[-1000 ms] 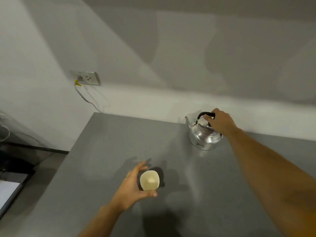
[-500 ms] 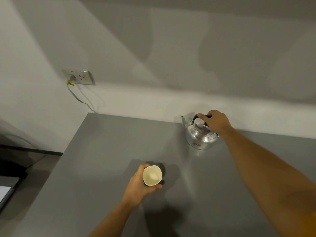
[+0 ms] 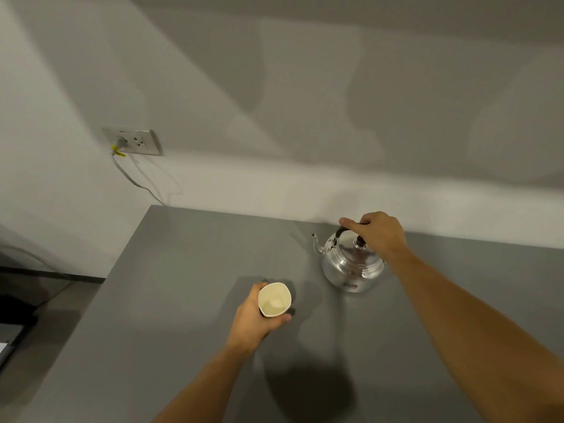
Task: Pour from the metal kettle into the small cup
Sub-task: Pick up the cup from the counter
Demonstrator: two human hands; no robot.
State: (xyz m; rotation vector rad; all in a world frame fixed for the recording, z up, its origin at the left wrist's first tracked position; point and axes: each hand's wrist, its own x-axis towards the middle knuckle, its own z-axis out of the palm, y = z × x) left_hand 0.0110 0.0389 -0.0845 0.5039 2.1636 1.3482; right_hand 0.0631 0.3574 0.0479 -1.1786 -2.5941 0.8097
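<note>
The small cup (image 3: 274, 300) is wrapped by the curled fingers of the left hand (image 3: 254, 319) near the middle of the grey table (image 3: 189, 300). The black handle of the metal kettle (image 3: 351, 264) is gripped tightly by the right hand (image 3: 378, 233). The spout is pointed left, near the wall. Bare table is seen between the cup and the kettle. A wall socket (image 3: 134, 141) with a cord is seen far left.

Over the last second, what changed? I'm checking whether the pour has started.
The left hand closed around the small cup, which it had only been reaching for, and now holds it. The metal kettle, gripped by its handle in the right hand, looks nearer the cup, though the camera shifted too. The spout still points left, untilted; no pour yet.
</note>
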